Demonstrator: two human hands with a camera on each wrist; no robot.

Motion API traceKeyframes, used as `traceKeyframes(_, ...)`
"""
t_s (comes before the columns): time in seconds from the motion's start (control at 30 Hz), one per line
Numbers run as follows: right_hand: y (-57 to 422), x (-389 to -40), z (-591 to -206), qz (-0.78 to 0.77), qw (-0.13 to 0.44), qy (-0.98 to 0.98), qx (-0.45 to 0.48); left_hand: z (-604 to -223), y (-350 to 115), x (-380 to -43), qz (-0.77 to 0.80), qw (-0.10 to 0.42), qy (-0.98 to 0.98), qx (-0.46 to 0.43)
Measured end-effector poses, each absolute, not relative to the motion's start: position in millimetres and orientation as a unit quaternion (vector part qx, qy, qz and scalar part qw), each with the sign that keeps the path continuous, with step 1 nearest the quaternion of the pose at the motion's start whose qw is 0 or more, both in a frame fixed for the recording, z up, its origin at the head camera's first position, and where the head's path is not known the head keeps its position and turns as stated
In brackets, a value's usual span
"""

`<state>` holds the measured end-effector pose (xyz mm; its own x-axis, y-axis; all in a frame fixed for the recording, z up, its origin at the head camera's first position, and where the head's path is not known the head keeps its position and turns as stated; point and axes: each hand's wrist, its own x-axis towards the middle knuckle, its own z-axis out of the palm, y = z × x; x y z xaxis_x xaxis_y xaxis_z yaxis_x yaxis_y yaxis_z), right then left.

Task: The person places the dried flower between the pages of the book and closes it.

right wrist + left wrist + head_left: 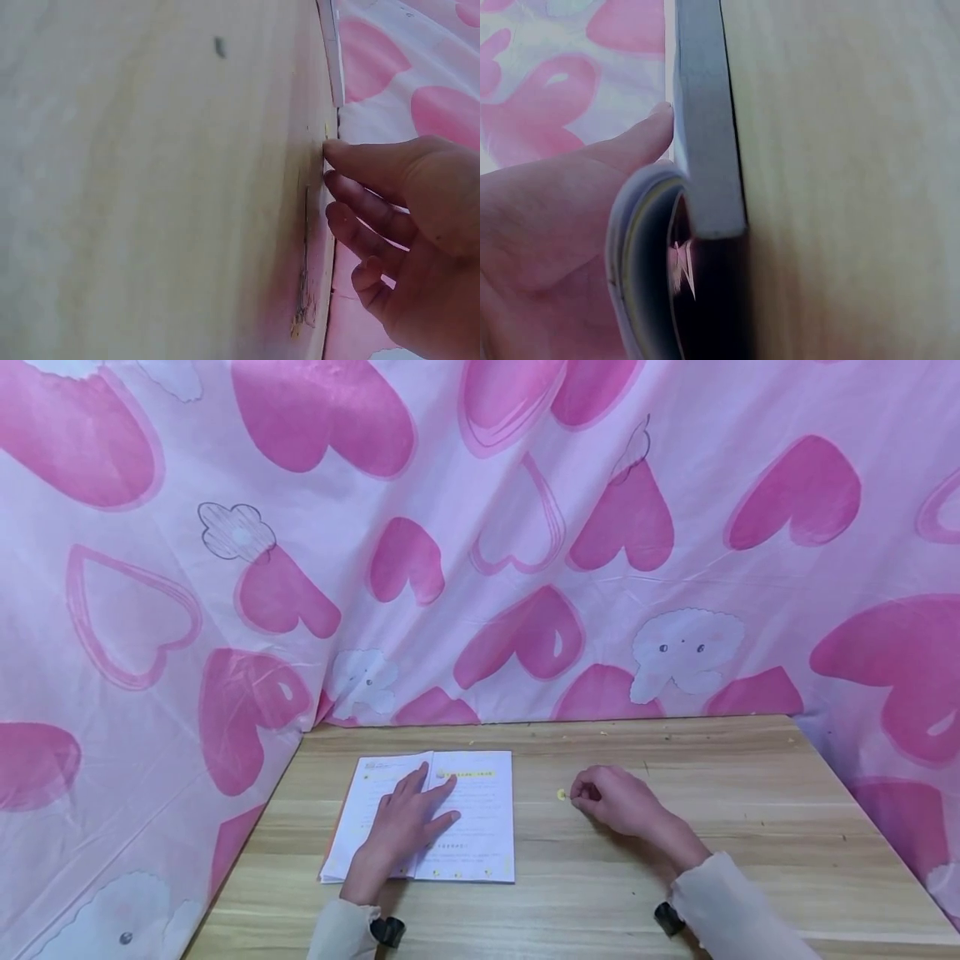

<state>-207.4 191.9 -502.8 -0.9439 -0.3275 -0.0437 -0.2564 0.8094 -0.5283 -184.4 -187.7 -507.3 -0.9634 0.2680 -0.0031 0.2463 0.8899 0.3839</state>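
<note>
An open book with printed text and small yellow marks lies on the wooden table, left of centre. Across its pages rests my left hand, fingers spread. The left wrist view catches that book's thick page edge and curled pages beside the hand. To the right of the book, my right hand pinches a small yellow flower-like piece between thumb and forefinger, just above the tabletop. In the right wrist view the fingertips hide most of that piece; the other fingers are loosely curled.
Tiny yellow and dark bits are scattered along the far side of the wooden table. A pink heart-patterned cloth hangs behind the table and along its sides. Thin dark stalks lie on the tabletop below the right hand.
</note>
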Motion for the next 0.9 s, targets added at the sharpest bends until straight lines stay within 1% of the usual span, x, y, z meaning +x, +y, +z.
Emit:
traceKeyframes(0.17,192,-206,-500,-0.246,0.057,0.957,-0.145,-508,-187,-185,0.192,0.022,0.972,0.136)
traceKeyframes(0.37,189,-200,-499,-0.225,0.028,0.962,-0.150,-507,-187,-183,0.190,0.030,0.973,0.127)
traceKeyframes(0.63,182,-196,-505,-0.153,-0.008,0.968,-0.200,-509,-188,-182,0.196,0.030,0.972,0.126)
traceKeyframes(0.9,182,-195,-508,-0.133,-0.018,0.966,-0.223,-512,-189,-185,0.192,0.033,0.972,0.129)
